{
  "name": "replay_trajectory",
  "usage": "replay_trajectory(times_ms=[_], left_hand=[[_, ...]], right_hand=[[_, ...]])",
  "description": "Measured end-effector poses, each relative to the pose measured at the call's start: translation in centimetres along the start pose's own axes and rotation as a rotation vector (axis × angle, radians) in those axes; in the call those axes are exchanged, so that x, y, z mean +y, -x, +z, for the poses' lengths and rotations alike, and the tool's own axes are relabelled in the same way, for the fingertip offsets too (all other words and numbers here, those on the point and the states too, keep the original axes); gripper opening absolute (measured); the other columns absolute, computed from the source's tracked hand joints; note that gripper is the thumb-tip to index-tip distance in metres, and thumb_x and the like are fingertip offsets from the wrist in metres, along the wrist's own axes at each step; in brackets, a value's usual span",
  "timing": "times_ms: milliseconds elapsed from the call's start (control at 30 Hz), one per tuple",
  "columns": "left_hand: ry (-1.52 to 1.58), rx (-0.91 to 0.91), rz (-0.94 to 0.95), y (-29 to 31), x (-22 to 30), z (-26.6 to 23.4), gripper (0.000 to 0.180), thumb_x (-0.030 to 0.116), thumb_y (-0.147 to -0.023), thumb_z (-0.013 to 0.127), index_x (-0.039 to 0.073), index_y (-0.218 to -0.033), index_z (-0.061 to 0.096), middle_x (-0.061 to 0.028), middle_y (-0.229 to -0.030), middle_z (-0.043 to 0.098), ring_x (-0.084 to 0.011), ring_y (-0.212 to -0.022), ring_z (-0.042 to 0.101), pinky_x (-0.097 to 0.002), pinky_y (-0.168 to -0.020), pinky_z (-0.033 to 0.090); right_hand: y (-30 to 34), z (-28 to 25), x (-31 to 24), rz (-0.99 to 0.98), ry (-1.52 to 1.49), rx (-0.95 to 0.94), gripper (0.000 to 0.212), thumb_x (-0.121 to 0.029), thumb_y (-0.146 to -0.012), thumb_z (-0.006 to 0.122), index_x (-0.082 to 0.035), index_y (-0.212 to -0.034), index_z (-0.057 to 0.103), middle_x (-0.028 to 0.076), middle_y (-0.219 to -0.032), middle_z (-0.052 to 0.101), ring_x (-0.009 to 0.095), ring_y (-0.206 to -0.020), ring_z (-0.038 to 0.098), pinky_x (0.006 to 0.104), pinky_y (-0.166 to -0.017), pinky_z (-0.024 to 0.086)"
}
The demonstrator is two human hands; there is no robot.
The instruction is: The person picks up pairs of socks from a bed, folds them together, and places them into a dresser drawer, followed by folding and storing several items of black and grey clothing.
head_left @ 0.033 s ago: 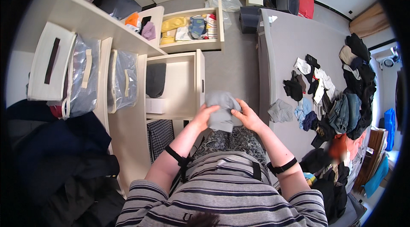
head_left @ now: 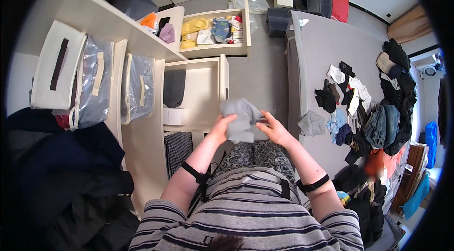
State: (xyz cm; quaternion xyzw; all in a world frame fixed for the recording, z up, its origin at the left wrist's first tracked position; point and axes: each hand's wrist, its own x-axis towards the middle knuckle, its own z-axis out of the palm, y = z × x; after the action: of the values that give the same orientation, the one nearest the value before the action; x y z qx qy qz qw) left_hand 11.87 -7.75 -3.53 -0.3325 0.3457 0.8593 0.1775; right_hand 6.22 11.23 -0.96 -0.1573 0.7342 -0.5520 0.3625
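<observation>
A light grey piece of folded clothing (head_left: 241,121) is held up in front of my body, over my patterned trousers (head_left: 253,156). My left hand (head_left: 220,129) grips its left side, thumb on top and the other fingers mostly hidden. At its right edge, my right hand (head_left: 274,129) pinches the fabric between thumb and fingers. The garment's exact kind does not show. Left of my hands, an open drawer (head_left: 201,121) holds a dark grey folded item (head_left: 174,88) and a small white box (head_left: 173,116).
Beyond it, another open drawer (head_left: 213,53) contains yellow and patterned clothes. On the right, a grey bed (head_left: 314,52) carries piles of clothes, including grey cloth (head_left: 311,123) and jeans (head_left: 382,125). Clear storage bags (head_left: 138,88) stand in the left shelves, with dark clothes (head_left: 71,156) below.
The grey garment has shifted slightly left and turned between my hands. My right hand now touches only its edge.
</observation>
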Motion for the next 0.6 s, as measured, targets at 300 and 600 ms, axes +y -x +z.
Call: replay_trajectory(times_ms=[300, 600], left_hand=[[-0.077, 0.529, 0.359, -5.1, 2.4, -9.2, 0.038, 0.005, -0.066, 0.051, 0.0, -0.103, 0.041, -0.0119, -0.091, 0.05, -0.0247, -0.083, 0.05, -0.038, -0.071, 0.041], [-0.457, 0.484, 0.249, -11.3, 5.9, -8.8, 0.066, 0.014, -0.068, 0.054, 0.002, -0.121, 0.016, -0.0189, -0.116, 0.033, -0.0274, -0.102, 0.038, -0.0349, -0.082, 0.033]], right_hand=[[4.0, -2.7, 2.1, 0.171, 0.032, 0.038, 0.034, -0.016, -0.075, 0.051, 0.001, -0.103, 0.043, 0.014, -0.098, 0.05, 0.019, -0.088, 0.051, 0.0275, -0.075, 0.04], [9.1, -5.1, 1.7, 0.335, 0.161, 0.279, 0.031, -0.015, -0.075, 0.05, 0.0, -0.102, 0.044, 0.012, -0.096, 0.052, 0.019, -0.089, 0.051, 0.0278, -0.075, 0.04]])
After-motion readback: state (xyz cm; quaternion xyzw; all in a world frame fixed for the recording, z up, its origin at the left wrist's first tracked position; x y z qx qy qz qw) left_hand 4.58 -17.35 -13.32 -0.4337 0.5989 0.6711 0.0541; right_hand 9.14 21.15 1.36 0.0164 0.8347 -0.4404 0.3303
